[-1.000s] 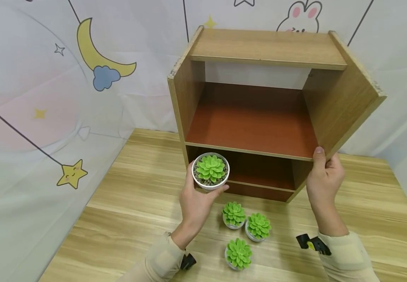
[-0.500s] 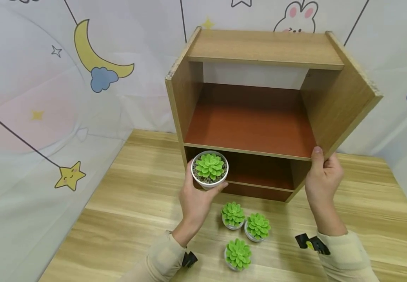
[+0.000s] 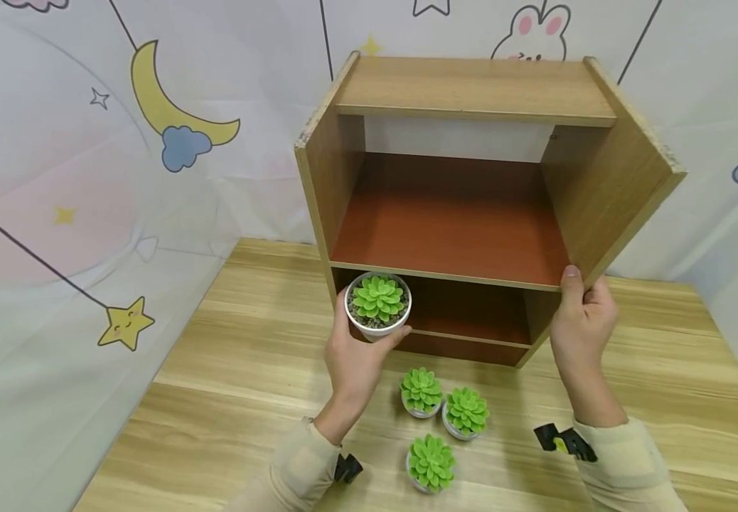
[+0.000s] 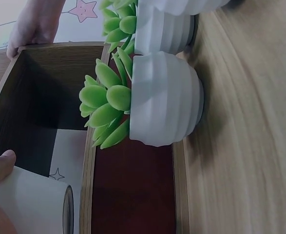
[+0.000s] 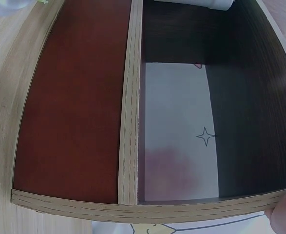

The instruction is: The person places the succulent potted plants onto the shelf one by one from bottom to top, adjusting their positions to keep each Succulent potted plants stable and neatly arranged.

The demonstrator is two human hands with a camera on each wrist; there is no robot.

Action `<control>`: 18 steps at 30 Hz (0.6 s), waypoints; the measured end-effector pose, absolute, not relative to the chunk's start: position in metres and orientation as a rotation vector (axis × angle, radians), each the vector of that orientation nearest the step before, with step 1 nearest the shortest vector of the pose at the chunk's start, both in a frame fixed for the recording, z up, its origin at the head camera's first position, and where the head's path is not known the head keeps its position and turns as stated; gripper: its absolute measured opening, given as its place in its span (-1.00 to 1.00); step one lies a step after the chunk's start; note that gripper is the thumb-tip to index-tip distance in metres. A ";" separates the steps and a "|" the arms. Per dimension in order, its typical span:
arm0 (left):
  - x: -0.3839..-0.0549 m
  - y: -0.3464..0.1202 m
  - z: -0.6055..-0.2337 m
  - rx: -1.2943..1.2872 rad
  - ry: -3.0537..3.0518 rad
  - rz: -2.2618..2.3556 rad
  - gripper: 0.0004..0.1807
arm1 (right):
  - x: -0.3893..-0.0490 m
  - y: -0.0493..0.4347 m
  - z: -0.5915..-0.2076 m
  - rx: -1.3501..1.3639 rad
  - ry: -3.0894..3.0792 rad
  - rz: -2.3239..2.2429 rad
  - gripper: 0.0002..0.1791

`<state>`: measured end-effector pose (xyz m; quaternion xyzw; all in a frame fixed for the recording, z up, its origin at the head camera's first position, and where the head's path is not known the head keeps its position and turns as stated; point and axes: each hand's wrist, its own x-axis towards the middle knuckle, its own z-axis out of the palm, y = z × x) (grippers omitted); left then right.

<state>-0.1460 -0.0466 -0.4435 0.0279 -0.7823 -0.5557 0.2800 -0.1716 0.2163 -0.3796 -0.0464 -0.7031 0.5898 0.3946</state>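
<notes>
My left hand [image 3: 355,366] holds a potted succulent [image 3: 378,299], a green rosette in grey gravel in a white pot. Thumb and fingers curl round the pot, which is in front of the left part of the cabinet's lower opening. In the left wrist view this white pot [image 4: 33,202] lies sideways beside the thumb. My right hand [image 3: 583,327] grips the front edge of the right side panel [image 3: 625,185] of a wooden cabinet, thumb near the red-brown middle shelf [image 3: 452,220]. A fingertip [image 5: 285,212] of it shows in the right wrist view.
Three more potted succulents stand on the wood-grain surface before the cabinet: one at the back [image 3: 421,390], one to its right [image 3: 466,411], one nearest me [image 3: 431,464]. Behind hangs a white cloth [image 3: 260,142] with cartoon prints.
The potted succulent in my left hand has risen slightly against the cabinet's shelf edge. The whole head view has shifted a little. My right hand keeps its grip on the panel.
</notes>
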 end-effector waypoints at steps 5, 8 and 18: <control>-0.149 -0.045 -0.445 0.043 -2.084 -1.496 0.08 | -0.170 0.215 -0.377 -0.118 -1.779 1.485 -0.68; -0.151 -0.044 -0.446 0.030 -2.077 -1.508 0.08 | -0.171 0.216 -0.378 -0.116 -1.770 1.485 -0.69; -0.153 -0.043 -0.444 0.052 -2.100 -1.554 0.11 | -0.169 0.212 -0.375 -0.106 -1.753 1.503 -0.70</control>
